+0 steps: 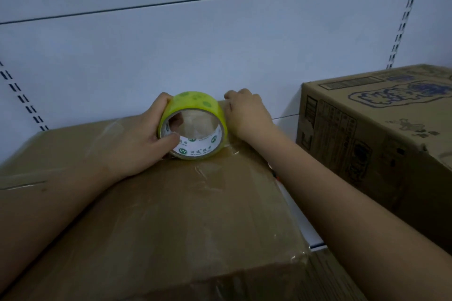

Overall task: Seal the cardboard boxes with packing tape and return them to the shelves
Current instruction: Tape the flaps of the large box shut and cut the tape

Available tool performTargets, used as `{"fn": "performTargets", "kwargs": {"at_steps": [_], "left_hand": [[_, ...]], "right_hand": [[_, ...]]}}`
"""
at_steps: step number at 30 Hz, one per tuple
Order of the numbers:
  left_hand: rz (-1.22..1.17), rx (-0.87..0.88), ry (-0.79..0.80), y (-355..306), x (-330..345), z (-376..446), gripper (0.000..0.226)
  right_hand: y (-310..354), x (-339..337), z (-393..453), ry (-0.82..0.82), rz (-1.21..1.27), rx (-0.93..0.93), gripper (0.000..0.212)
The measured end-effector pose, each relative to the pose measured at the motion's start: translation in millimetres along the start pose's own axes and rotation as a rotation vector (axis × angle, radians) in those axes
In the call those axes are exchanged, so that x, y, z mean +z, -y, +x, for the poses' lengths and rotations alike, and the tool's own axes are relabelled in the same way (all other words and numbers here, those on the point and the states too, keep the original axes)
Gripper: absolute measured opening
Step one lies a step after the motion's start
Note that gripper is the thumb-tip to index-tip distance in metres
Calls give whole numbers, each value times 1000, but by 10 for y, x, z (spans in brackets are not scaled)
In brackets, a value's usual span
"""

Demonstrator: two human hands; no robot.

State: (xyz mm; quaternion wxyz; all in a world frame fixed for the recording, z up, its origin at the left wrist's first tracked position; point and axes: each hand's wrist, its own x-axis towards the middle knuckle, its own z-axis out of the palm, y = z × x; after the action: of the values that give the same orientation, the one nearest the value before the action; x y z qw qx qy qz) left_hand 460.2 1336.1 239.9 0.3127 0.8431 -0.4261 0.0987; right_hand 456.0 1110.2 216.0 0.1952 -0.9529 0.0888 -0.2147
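The likeliest failure here is the tape wrinkling or lifting at the far edge of the box (171,215): the right hand (244,112) is pressing only one spot, and if the roll (194,127) is being pulled at a slant the strip could be running off the seam or sticking to itself. The glossy film already on the lid is looking creased just near of the roll, so a second layer may be bonding poorly there. The roll could also be slipping from the left hand (137,139) if the pull is getting stiff.

The roll is standing on edge on the far part of the lid, between the two hands. The left hand is closing around it, thumb hooking into the core and fingers wrapping the far side. The right hand, just right of the roll, is lying flat and holding nothing, fingers curling over the far edge. A printed box (367,129) is sitting well to the right on the shelf (300,230).
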Motion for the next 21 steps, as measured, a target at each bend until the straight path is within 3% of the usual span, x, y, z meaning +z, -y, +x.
{"fn": "performTargets", "kwargs": {"at_steps": [5,8,11,15,21], "left_hand": [[-160,-196,115,-75,14,135,37],[-301,-357,129,-83,87,150,18],[-328,-427,47,-42,232,90,14],[-351,-482,-55,-31,337,160,28],[-299,-504,-176,-202,619,370,27]], "right_hand": [[50,67,29,188,-236,-15,40],[58,60,76,261,-212,-20,43],[42,108,116,266,-204,-3,49],[-24,63,151,267,-254,-35,37],[-173,-203,166,358,-281,-94,35]]}}
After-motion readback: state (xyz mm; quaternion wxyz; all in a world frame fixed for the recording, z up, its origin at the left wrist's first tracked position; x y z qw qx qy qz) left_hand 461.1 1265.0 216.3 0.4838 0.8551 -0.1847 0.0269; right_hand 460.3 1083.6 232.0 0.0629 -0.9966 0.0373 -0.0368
